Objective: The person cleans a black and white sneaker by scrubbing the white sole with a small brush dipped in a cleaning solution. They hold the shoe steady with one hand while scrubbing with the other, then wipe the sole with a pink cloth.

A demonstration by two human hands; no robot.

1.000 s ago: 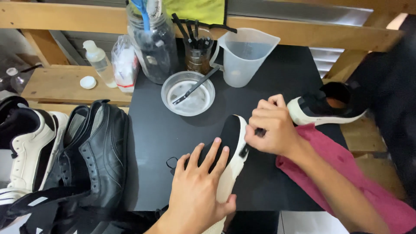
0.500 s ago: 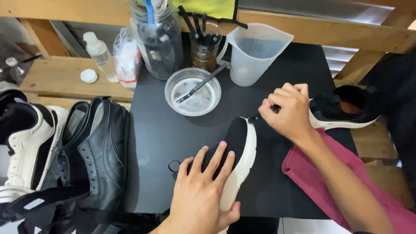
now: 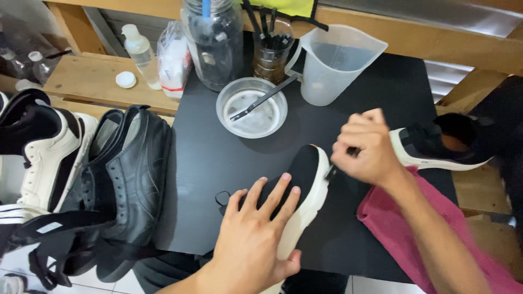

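From the head camera, the left hand (image 3: 251, 239) lies flat and open on a black shoe (image 3: 297, 185) with a white sole, on the black table (image 3: 207, 163). The right hand (image 3: 366, 148) is closed around a small brush (image 3: 331, 172), which seems to touch the sole's edge. A red cloth (image 3: 397, 228) lies just beside it.

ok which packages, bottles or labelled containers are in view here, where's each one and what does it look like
Plastic packet: back left of the black mat, clear bag with white contents and a red strip low down.
Small bottle: on the wooden shelf left of the packet, clear with a white top.
Large jar: behind the round bowl, clear glass, small pale label.
Measuring jug: back right, translucent white.
No signs or screens.
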